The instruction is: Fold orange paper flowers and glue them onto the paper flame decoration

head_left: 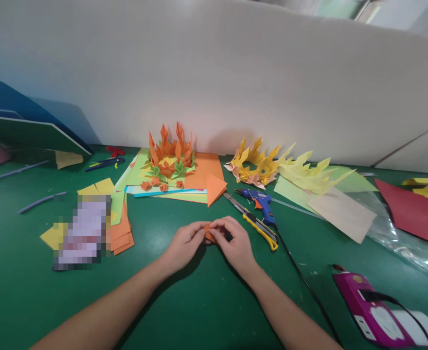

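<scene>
Both hands meet over the middle of the green table, pinching a small piece of folded orange paper [209, 233]. My left hand [189, 245] grips its left side between thumb and fingers. On the right side, my right hand [235, 241] closes thumb and forefinger on the same piece. Fingers cover most of the paper, so its exact shape is hidden. Just beyond the hands lies an orange folded triangle [215, 188]. To the right are a yellow-handled utility knife [258, 226] and a blue glue gun [259, 203]. Several small orange paper roses [155, 181] sit farther back.
An orange paper crown [172, 154] and a yellow paper crown [254, 163] stand near the white wall. Orange paper squares [121, 238] lie at left beside a blurred-out object [84, 233]. A black cord runs from the glue gun toward a magenta power strip [370, 308].
</scene>
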A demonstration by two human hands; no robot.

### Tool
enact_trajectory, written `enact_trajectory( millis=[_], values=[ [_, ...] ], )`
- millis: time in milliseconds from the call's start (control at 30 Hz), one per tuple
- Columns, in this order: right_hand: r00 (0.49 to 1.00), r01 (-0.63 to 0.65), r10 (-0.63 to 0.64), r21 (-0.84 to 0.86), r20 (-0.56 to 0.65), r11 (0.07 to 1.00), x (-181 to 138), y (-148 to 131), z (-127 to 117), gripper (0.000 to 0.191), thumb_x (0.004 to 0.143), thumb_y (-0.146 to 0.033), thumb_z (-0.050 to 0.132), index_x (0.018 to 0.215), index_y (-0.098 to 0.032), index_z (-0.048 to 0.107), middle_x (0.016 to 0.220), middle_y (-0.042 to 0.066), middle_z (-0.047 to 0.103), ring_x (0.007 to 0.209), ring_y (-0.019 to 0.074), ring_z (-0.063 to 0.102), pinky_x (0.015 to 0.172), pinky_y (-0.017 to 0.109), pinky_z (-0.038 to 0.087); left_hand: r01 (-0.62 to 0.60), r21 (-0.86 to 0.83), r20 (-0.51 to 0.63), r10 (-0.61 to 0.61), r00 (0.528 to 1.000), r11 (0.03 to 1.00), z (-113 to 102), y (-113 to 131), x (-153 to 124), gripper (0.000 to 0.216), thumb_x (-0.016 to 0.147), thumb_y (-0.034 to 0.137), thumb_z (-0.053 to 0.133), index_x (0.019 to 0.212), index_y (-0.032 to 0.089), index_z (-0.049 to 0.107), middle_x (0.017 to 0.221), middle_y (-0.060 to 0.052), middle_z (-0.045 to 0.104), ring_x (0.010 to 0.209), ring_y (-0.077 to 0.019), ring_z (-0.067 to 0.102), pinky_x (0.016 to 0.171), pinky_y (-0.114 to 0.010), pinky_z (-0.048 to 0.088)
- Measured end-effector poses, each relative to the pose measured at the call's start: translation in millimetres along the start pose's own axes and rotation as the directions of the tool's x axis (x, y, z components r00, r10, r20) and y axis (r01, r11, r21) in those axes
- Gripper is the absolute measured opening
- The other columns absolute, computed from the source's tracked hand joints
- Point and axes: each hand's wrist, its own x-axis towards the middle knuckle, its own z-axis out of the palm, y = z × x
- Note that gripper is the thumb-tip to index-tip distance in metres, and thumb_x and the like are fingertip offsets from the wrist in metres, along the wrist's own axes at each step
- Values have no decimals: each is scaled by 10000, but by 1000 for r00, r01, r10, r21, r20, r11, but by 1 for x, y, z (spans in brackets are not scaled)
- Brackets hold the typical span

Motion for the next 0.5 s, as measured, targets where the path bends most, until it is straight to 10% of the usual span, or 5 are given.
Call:
enact_trajectory(
  millis=[500],
  values=[
    [993,112,-112,-12,-30,994,-1,1,0,84,797,-135,592,802,-206,637,737,13,609,655,147,568,603,266,488,102,-259,-50,-119,992,960,-1,4,3,260,686,378,687,794,143,660,742,-9,664,660,-117,606,695,-256,515]
  ],
)
